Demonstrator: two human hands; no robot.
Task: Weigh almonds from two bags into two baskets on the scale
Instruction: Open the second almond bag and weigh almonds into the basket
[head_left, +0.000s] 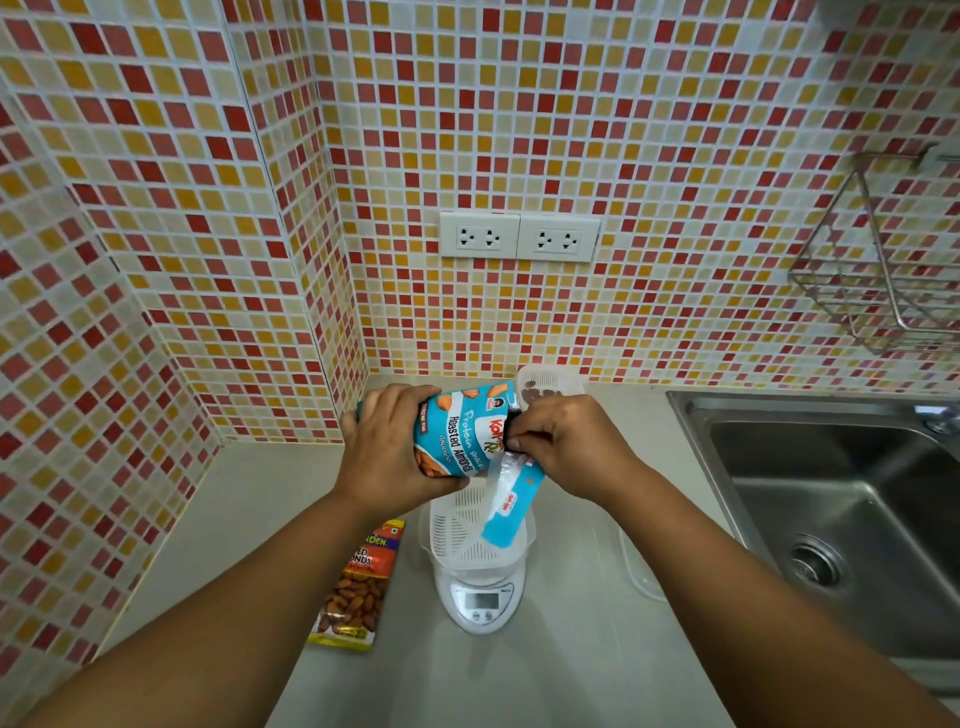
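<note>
While I hold the blue almond bag (457, 434) sideways above the white basket (475, 530) on the scale (483, 603), my left hand (387, 447) wraps its base and my right hand (563, 447) pinches its top, w/ a torn strip (511, 506) hanging down. The 2nd basket (550, 387) sits behind by the wall, partly hidden; it seems to hold nuts. The orange bag (356, 592) lies left of the scale, my forearm covering its edge. Worktop (571, 665) is open near me; sink (831, 509) is right, cut off.
</note>
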